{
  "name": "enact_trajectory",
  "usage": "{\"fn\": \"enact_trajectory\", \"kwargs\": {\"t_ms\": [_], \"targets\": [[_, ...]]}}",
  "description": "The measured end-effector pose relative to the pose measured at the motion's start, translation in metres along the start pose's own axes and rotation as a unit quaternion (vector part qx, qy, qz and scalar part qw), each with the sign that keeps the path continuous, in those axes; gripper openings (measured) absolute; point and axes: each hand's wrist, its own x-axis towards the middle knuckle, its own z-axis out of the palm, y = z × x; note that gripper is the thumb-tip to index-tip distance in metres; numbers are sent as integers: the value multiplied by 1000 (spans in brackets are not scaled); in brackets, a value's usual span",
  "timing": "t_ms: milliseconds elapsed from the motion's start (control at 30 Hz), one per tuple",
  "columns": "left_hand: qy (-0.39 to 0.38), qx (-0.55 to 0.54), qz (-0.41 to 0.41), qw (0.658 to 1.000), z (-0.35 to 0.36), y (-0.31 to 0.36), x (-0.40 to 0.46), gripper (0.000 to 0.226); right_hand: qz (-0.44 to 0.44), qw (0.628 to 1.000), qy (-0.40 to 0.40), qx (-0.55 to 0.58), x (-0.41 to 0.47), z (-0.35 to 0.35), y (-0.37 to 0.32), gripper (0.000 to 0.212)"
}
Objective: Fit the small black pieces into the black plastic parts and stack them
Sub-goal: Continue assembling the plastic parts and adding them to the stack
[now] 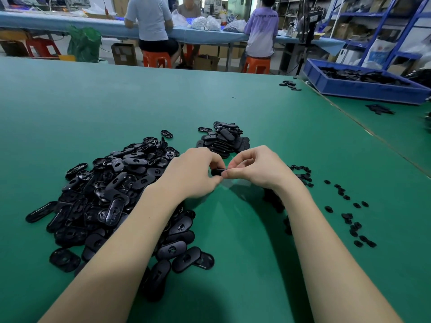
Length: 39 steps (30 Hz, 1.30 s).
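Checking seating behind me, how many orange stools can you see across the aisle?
2 orange stools: one under the person in the light blue shirt, one under the person in the purple shirt. A red stool stands farther left; others may be hidden.

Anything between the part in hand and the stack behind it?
Nothing visible. Both the left hand and right hand pinch the part just above the table. The stack lies directly beyond the hands, with only a short stretch of bare mat between.
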Motion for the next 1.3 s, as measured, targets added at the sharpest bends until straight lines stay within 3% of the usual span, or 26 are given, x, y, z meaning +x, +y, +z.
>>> {"fn": "enact_trajectory", "kwargs": {"t_ms": [333, 1067, 1300], "targets": [[-16, -18, -31, 999, -2, -2, -1, 14, -31, 999, -31, -25, 1, 1, 1, 16], [-3, -49, -38, 998, -2, 0, -3, 5, -17, 999, 17, -48, -3, 4, -5, 13], [-34, -58, -36, 997, -5, 0, -4, 12, -10, 999, 1, -39, -3, 5, -1, 10]]}}
